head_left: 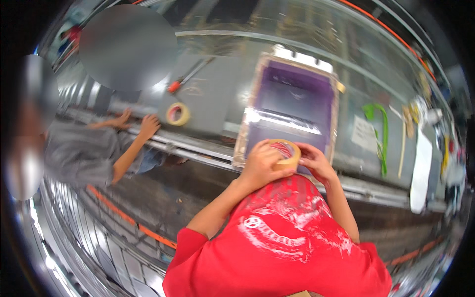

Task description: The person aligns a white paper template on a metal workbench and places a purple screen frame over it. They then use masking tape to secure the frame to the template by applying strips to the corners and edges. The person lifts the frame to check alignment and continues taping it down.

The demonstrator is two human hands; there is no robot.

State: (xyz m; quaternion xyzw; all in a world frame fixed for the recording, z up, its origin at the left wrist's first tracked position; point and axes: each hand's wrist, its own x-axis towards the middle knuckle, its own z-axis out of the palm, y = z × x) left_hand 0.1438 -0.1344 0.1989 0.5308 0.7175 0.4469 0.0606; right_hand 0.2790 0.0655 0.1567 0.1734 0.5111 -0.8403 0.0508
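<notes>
Close in front of my red shirt I hold a roll of yellowish tape (295, 160) over the near end of a framed screen. My left hand (262, 163) wraps round the roll's left side, its thumb along the lower edge. At the right side, the bent fingers of my right hand (318, 162) pinch at the roll's outer edge; a loose tape end cannot be made out. Beneath lies the screen (302, 91), with purple mesh and a taped, light brown frame (248, 116). A white clamp (302, 58) is at its far edge.
Left of the screen lie another tape roll (177, 114) and a red-handled tool (174, 86). To the right are a paper sheet (364, 133), a green strip (384, 143), a thin stick (402, 148) and a white strip (420, 173). A co-worker's hands (148, 126) rest at the table edge, left.
</notes>
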